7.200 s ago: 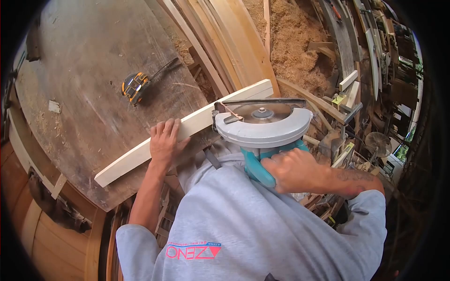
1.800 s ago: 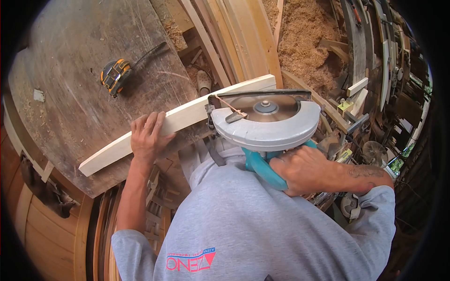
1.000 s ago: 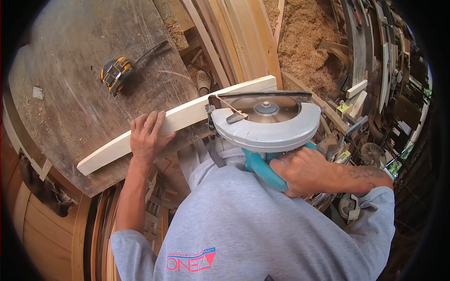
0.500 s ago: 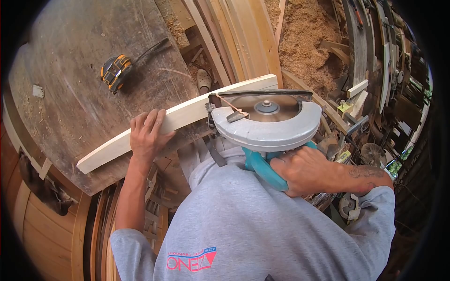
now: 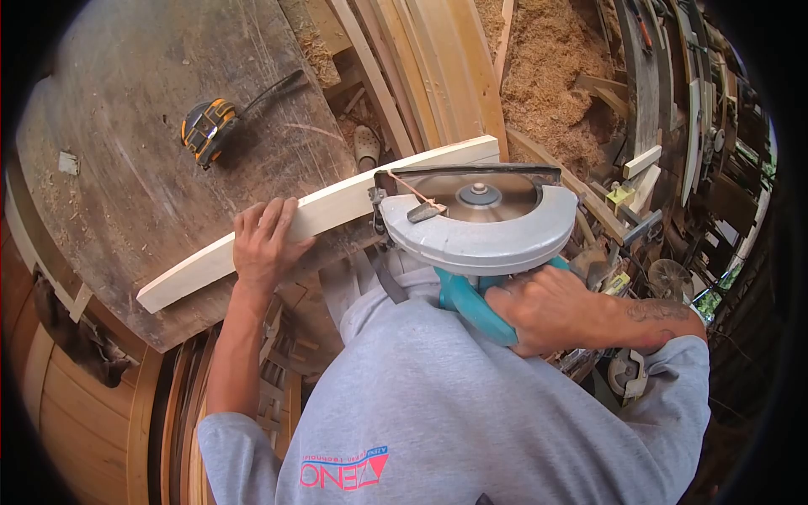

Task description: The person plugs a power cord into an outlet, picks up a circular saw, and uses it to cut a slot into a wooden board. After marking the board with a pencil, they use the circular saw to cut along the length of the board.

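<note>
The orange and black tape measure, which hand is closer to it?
The left hand: it holds the pale board, on the person's side of the tape measure. The right hand is farther off to the right, around the saw's teal handle.

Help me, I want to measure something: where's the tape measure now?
In the head view, the tape measure lies at upper left on the table, beyond the left hand and the board.

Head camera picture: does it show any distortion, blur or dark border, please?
Head view: black corners; long pale wooden board appears bowed, probably by the lens; round metal saw blade looks smeared, teeth indistinct; black-and-orange tape measure fairly sharp.
</note>
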Demonstrator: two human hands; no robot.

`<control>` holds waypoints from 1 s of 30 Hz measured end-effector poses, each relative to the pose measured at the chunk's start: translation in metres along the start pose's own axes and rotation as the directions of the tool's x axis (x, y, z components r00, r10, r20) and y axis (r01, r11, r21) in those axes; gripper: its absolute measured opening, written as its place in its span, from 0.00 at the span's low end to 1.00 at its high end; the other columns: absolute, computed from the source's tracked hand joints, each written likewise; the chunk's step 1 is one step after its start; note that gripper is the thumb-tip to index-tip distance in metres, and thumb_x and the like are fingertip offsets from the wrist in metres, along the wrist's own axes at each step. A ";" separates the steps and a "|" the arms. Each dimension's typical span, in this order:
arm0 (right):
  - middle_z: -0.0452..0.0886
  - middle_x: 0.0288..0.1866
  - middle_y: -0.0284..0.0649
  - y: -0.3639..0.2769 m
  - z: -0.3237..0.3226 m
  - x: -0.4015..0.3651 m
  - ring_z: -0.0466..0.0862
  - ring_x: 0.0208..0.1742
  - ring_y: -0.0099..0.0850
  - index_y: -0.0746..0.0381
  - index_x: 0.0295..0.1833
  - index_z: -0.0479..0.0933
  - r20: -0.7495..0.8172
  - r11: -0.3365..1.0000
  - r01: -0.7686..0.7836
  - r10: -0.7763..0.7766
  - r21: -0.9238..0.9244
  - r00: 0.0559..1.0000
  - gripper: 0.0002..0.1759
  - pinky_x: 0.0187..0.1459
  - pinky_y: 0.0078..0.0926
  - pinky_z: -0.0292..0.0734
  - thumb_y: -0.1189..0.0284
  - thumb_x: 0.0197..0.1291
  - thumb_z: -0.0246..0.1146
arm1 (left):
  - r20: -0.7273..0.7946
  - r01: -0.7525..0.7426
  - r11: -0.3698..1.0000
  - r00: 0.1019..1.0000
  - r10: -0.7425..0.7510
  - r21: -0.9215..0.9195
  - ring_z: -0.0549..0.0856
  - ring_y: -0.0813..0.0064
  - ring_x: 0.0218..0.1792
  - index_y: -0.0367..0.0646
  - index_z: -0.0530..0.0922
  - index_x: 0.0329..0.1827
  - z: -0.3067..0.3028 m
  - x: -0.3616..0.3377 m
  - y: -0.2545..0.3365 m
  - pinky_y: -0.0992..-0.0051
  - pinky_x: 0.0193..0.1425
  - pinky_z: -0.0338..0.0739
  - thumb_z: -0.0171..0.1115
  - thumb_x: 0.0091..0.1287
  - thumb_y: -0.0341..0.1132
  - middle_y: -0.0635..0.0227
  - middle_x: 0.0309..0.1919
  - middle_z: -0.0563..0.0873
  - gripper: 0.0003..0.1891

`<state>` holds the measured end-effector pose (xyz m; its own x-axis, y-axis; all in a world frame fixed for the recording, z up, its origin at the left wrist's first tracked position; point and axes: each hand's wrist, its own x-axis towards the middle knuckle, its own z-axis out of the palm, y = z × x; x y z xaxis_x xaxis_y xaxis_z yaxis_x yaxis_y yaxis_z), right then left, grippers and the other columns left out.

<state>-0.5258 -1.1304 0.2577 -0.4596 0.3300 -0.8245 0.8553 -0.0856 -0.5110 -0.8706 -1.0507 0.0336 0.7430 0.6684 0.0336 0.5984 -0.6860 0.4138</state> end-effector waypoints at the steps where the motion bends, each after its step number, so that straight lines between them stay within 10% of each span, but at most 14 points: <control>1: 0.83 0.23 0.55 0.000 -0.001 0.000 0.86 0.24 0.50 0.68 0.39 0.77 0.017 1.000 -0.008 0.008 0.003 1.000 0.12 0.29 0.48 0.82 0.71 0.51 0.64 | -0.009 -0.003 1.000 1.000 0.003 0.007 0.81 0.62 0.52 0.47 0.80 0.62 0.000 0.001 0.000 0.61 0.57 0.74 0.82 0.36 0.41 0.69 0.55 0.82 0.42; 30: 0.83 0.24 0.52 -0.016 0.007 -0.005 0.86 0.25 0.52 0.65 0.35 0.75 -0.142 0.999 0.014 -0.019 -0.036 0.990 0.09 0.30 0.50 0.82 0.72 0.49 0.64 | -0.027 0.010 1.000 1.000 -0.010 -0.002 0.81 0.65 0.52 0.49 0.80 0.62 -0.002 0.002 0.002 0.63 0.58 0.73 0.83 0.35 0.42 0.72 0.55 0.82 0.42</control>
<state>-0.5383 -1.1373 0.2684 -0.4375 0.4615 -0.7717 0.8565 -0.0473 -0.5139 -0.8684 -1.0506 0.0366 0.7287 0.6827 0.0537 0.6052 -0.6787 0.4160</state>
